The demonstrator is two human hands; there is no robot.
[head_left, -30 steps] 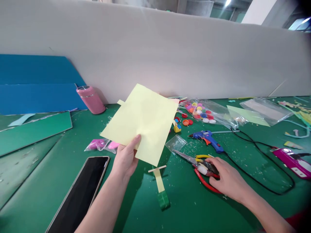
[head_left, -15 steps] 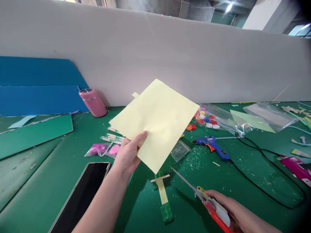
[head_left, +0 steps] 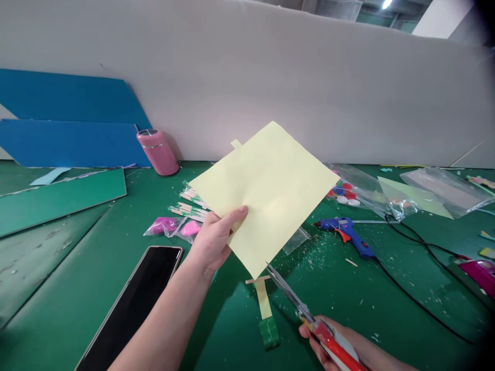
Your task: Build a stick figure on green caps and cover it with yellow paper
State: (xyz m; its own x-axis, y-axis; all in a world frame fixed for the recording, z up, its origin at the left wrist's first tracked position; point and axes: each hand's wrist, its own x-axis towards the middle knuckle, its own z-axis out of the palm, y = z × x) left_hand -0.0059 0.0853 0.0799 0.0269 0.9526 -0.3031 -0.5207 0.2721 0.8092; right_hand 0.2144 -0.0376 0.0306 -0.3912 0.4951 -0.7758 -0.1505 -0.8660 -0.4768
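A pale yellow sheet of paper is held up above the table, pinched near its lower left edge by my left hand, thumb on the front. Grasped in my right hand is a pair of scissors with red handles; the blades point up and left, their tips close to the sheet's bottom corner. Below that corner lies a small piece made of a thin wooden stick, a yellow strip and a green block.
A phone lies left of my forearm. Behind it are bagged pink clay, bundled wooden sticks and a pink flask. To the right are a blue glue gun with its cord and bagged coloured caps.
The scissors have come left and turned, bringing their tips nearer the paper's bottom corner. The view has shifted slightly, while my left hand keeps its hold on the sheet.
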